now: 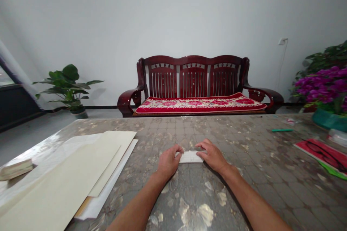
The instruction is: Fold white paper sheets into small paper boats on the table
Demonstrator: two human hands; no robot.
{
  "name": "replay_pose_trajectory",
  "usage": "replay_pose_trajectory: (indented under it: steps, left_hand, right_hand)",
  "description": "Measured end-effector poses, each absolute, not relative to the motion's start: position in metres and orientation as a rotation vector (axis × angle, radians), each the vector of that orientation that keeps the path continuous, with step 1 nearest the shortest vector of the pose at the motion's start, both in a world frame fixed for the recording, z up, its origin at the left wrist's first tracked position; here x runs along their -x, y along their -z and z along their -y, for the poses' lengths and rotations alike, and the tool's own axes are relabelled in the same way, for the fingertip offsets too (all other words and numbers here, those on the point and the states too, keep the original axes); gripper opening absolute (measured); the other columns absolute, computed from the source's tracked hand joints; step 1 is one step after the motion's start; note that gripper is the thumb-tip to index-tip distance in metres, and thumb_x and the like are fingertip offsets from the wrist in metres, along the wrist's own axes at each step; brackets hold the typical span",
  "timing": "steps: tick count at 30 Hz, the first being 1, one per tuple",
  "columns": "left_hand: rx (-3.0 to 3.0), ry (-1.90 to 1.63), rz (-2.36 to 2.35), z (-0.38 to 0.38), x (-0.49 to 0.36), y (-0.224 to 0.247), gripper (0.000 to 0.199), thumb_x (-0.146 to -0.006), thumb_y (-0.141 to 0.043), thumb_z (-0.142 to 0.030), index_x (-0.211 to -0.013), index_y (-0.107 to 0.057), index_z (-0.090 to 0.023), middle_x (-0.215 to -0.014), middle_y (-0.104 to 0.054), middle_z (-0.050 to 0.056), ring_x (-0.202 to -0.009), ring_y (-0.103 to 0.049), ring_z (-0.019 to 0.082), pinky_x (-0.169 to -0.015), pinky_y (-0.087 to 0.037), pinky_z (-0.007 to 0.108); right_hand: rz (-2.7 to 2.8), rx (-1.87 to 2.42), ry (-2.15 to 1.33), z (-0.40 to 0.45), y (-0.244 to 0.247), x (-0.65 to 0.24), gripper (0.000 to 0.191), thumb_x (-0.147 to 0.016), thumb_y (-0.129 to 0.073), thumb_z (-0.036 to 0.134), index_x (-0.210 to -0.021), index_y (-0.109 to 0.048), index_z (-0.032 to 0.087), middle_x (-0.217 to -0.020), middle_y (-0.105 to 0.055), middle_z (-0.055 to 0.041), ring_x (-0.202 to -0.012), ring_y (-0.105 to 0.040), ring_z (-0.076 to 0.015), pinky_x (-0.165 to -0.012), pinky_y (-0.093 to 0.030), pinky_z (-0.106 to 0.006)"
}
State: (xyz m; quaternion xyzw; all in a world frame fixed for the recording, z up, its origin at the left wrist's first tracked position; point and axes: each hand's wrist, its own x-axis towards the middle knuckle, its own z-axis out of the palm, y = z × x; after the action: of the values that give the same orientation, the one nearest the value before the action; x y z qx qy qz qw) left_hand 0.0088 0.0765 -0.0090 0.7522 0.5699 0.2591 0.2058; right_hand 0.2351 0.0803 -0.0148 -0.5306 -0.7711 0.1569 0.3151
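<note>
The left hand [169, 159] is nearly closed, thumb and fingertips clamped on the left end of one white strip [190, 157]. The right hand [214, 158] is partly open at the opposite end: thumb touching the strip, fingers bent and parted from the thumb. The strip lies between both hands, above the table [195, 187]. Right of the hands: one green pen [282, 130], one pair of glasses [325, 154]. Left of the hands: overlapping sheets [67, 173], exact count unclear. Beyond the hands: one bench [193, 79].

No readable text, no legible labels, brands, numbers or signs
</note>
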Motion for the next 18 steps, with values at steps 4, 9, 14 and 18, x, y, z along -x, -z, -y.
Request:
replay_pose_trajectory:
  steps: [4, 9, 14, 18]
  left_hand:
    - [-2.341, -0.829, -1.495, -0.077, -0.008, 0.011, 0.034, -0.077, -0.052, -0.006, -0.097, -0.071, -0.025, -0.111, -0.069, 0.005, -0.107, -0.060, 0.023, -0.095, -0.044, 0.039]
    - [-2.618, -0.767, -1.024, -0.077, -0.006, 0.019, 0.051, -0.078, -0.047, -0.001, -0.117, -0.067, -0.027, -0.125, -0.066, 0.004, -0.124, -0.053, 0.022, -0.108, -0.039, 0.043]
    - [-2.740, -0.618, -0.960, -0.068, -0.010, 0.011, 0.042, -0.085, -0.047, -0.009, -0.120, -0.064, -0.025, -0.122, -0.067, 0.005, -0.118, -0.056, 0.022, -0.108, -0.039, 0.040]
    - [-2.817, -0.560, -0.986, -0.066, -0.011, 0.004, 0.026, -0.092, -0.051, -0.021, -0.112, -0.067, -0.022, -0.116, -0.068, 0.007, -0.107, -0.058, 0.023, -0.100, -0.043, 0.038]
  right_hand:
    - [2.104, 1.381, -0.367, -0.084, 0.022, -0.238, 0.022, -0.082, -0.059, 0.016, -0.100, -0.070, 0.024, -0.093, -0.060, -0.0014, -0.089, -0.058, -0.0164, -0.080, -0.041, -0.027]
    - [2.197, 1.395, -0.222, -0.084, 0.021, -0.237, 0.018, -0.087, -0.058, 0.017, -0.097, -0.070, 0.025, -0.092, -0.062, -0.0010, -0.092, -0.057, -0.0170, -0.083, -0.038, -0.030]
    - [2.254, 1.385, 0.055, -0.076, 0.015, -0.235, 0.012, -0.089, -0.061, 0.024, -0.088, -0.072, 0.028, -0.088, -0.065, -0.0030, -0.092, -0.052, -0.0214, -0.080, -0.035, -0.033]
    - [2.337, 1.245, 0.023, -0.067, 0.009, -0.236, 0.018, -0.093, -0.054, 0.021, -0.086, -0.071, 0.025, -0.085, -0.065, -0.0033, -0.088, -0.052, -0.0201, -0.078, -0.038, -0.032]
